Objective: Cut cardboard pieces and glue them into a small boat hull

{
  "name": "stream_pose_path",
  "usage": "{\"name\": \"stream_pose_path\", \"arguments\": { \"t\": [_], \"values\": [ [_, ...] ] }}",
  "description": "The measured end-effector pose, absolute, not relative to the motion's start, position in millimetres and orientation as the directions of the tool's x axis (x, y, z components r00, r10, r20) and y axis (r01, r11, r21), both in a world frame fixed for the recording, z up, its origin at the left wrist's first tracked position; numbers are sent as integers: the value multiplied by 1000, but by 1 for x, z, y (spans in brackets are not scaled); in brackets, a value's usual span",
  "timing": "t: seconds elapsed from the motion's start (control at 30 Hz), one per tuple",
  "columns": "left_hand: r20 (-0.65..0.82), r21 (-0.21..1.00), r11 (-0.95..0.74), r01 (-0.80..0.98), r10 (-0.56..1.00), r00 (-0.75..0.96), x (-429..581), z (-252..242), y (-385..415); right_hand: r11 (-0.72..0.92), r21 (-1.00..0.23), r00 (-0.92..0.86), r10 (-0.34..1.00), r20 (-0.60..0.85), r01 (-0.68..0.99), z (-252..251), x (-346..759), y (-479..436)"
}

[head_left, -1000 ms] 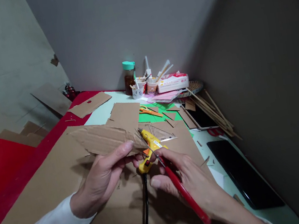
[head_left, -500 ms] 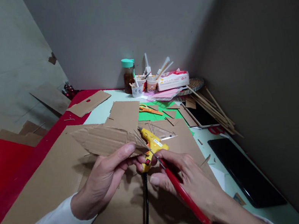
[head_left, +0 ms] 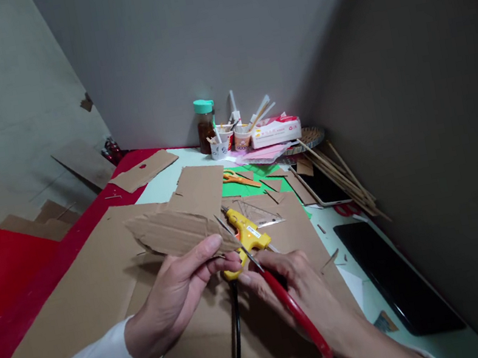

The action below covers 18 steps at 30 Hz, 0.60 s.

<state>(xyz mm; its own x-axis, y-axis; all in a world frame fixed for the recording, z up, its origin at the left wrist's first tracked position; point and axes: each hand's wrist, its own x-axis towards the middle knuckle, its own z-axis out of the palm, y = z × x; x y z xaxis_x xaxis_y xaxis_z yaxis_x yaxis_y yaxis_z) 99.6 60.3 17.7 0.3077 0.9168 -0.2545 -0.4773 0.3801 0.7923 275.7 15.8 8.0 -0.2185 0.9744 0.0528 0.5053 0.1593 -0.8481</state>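
A leaf-shaped piece of cardboard is pinched between the thumb and fingers of my left hand. Its pointed end faces right, towards the blades of red-handled scissors. My right hand is closed around the scissors' handles, partly hiding them. The blades lie at the cardboard's right end; whether they bite into it I cannot tell. Behind both hands a yellow glue gun rests on the large cardboard sheet, its black cord running towards me.
Orange scissors lie on green paper beyond the glue gun, near a clear set square. Wooden sticks and a black tablet-like slab are at right. Cups, a jar and a tissue pack stand at the back.
The cardboard piece and my left hand have shifted slightly right. The scissor blades look closer together, and my right thumb has come nearer its fingers.
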Motion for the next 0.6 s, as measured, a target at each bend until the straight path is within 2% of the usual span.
{"name": "stream_pose_path", "arguments": {
  "t": [0.17, 0.3, 0.43, 0.6],
  "values": [
    [-238, 816, 383, -433, 905, 353, 96, 17, 59, 147, -821, -221, 975, 26, 551, 16, 279, 19],
    [-135, 857, 215, -469, 971, 198, 88, 24, 71, 124, -753, -153, 988, 31, 646, 29, 288, 18],
    [31, 870, -23, -493, 999, 9, 73, 36, 90, 183, -647, -200, 979, 48, 740, 31, 312, -5],
    [23, 847, -67, -528, 996, -88, 54, 43, 104, 197, -534, -193, 979, 63, 822, 13, 362, -56]
  ]
}}
